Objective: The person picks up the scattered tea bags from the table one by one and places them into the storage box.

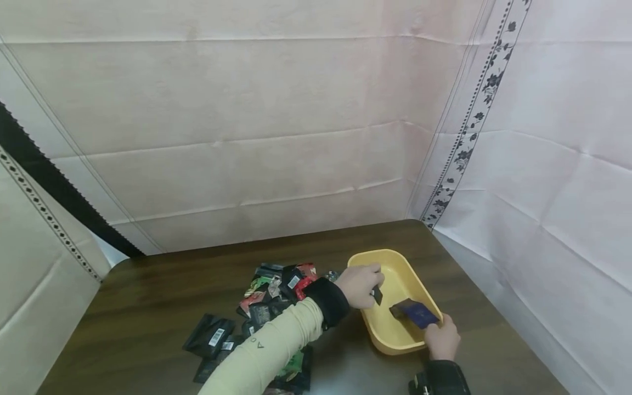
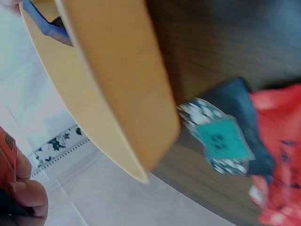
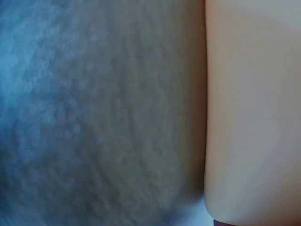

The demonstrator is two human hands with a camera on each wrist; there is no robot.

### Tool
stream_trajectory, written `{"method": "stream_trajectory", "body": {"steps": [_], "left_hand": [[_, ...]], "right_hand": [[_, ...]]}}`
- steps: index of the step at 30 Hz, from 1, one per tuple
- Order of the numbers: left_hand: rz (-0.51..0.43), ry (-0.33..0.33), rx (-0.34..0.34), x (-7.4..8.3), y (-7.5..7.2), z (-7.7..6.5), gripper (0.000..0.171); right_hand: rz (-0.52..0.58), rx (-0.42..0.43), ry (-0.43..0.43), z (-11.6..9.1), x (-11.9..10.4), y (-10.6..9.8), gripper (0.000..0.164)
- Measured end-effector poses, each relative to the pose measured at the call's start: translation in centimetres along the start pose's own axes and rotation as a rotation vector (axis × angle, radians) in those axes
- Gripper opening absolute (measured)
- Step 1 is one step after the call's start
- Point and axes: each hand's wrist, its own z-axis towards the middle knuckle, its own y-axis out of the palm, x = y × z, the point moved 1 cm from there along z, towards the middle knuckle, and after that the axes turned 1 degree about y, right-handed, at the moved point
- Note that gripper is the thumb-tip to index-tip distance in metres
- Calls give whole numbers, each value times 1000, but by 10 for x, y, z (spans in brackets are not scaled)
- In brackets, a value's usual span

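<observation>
My left hand (image 1: 359,284) reaches over the near-left side of a yellow plastic basin (image 1: 395,269) and pinches a small flat packet (image 2: 7,162), red and black in the left wrist view. With my right hand (image 1: 442,337) I grip the basin's near-right rim. Inside the basin, a blue and brown packet (image 1: 419,315) leans by that rim, close to the right fingers. A loose heap of small packets (image 1: 266,312), mostly black with red and green ones among them, lies left of the basin, partly hidden under the left sleeve.
Everything stands on a dark brown wooden table (image 1: 163,296). White cloth (image 1: 247,137) hangs behind it and along the right side. A packet with a teal label (image 2: 223,139) and a red packet (image 2: 282,146) lie beside the basin's outer wall.
</observation>
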Motion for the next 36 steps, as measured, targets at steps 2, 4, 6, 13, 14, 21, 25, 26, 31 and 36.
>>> {"method": "stream_trajectory", "body": {"steps": [2,4,6,13,14,21,25,26,31,36], "left_hand": [[4,1,6,3,4,7,17],[11,0,11,6,7,12,17],[13,-9,7,8,10,17,18],[26,-56,-6,11,22,29,19],[28,-60,-5,11,24,31,19],[-42,-93,-54,13,34,38,57],[-92,-77,-82,15,37,37,74],[-96,-75,-83,14,37,35,75],[-79,-83,-64,6,38,22,74],[-78,-102,-39,-11,38,4,76]], "right_hand": [[-5,3,-8,-1,-1,2,48],[-6,1,-18,-1,-2,4,48],[-2,-5,-24,-1,-3,7,48],[16,-17,-29,-2,-5,10,47],[19,-18,-27,-2,-5,10,47],[30,-7,3,-1,-2,7,48],[18,9,10,1,1,4,48],[16,10,10,1,1,4,48],[21,5,5,2,3,5,49],[15,8,2,4,3,4,49]]}}
